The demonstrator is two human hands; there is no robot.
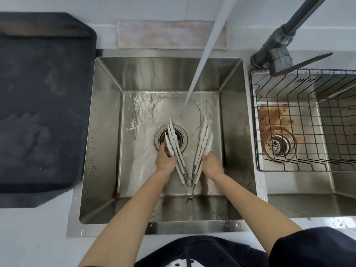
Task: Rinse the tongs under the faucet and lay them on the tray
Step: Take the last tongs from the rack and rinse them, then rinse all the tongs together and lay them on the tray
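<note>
Several white tongs (180,162) with scalloped tips and metal loop ends stand spread in a V inside the steel sink (107,132), over the drain (171,138). My left hand (165,158) grips the left arms of the tongs. My right hand (212,163) grips the right arms. A stream of water (200,64) falls from above and lands on the sink floor just beyond the tong tips. The dark tray (44,105) lies on the counter to the left of the sink. The faucet (285,37) base stands at the upper right.
A second sink on the right holds a black wire rack (300,120) and has rust stains near its drain. A pale cloth (171,34) lies behind the main sink. Water drops dot the sink's front rim.
</note>
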